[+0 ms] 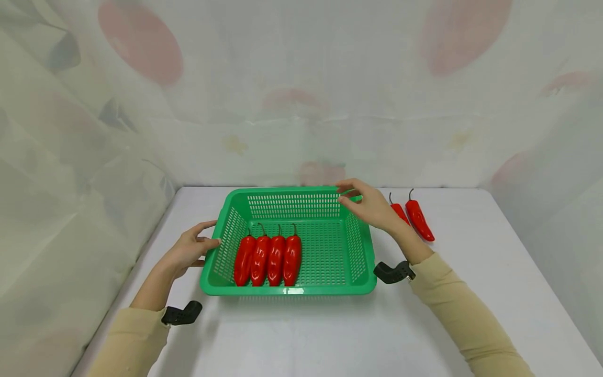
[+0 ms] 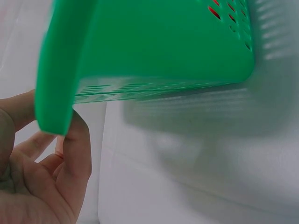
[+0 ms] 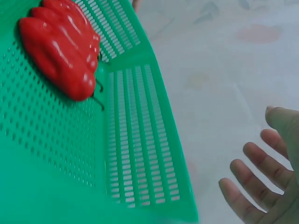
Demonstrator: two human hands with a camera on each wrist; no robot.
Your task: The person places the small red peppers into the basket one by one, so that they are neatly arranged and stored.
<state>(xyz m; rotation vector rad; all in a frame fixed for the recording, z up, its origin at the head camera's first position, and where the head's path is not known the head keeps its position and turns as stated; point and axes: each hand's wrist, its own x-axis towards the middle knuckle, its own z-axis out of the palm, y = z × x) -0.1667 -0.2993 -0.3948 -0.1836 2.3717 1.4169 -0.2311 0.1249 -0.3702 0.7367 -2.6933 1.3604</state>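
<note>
A green basket (image 1: pixel 288 291) holds several red peppers (image 1: pixel 292 259) lying side by side in its left half, stems toward the back. At its left rim the left hand (image 1: pixel 186 250) pinches the edge; the left wrist view shows thumb and fingers (image 2: pixel 77 154) around the basket rim (image 2: pixel 58 93). Above the basket's back right corner is the right hand (image 1: pixel 369 205), empty, its fingers spread and slightly bent. In the right wrist view that hand (image 3: pixel 268 177) stands apart from the basket rim (image 3: pixel 170 112).
Two more red peppers (image 1: pixel 419 220) lie on the white table (image 1: pixel 471 262), right of the basket and partly behind the right forearm. A patterned cloth (image 1: pixel 377 104) hangs at the back and both sides. Dark devices are strapped at both wrists.
</note>
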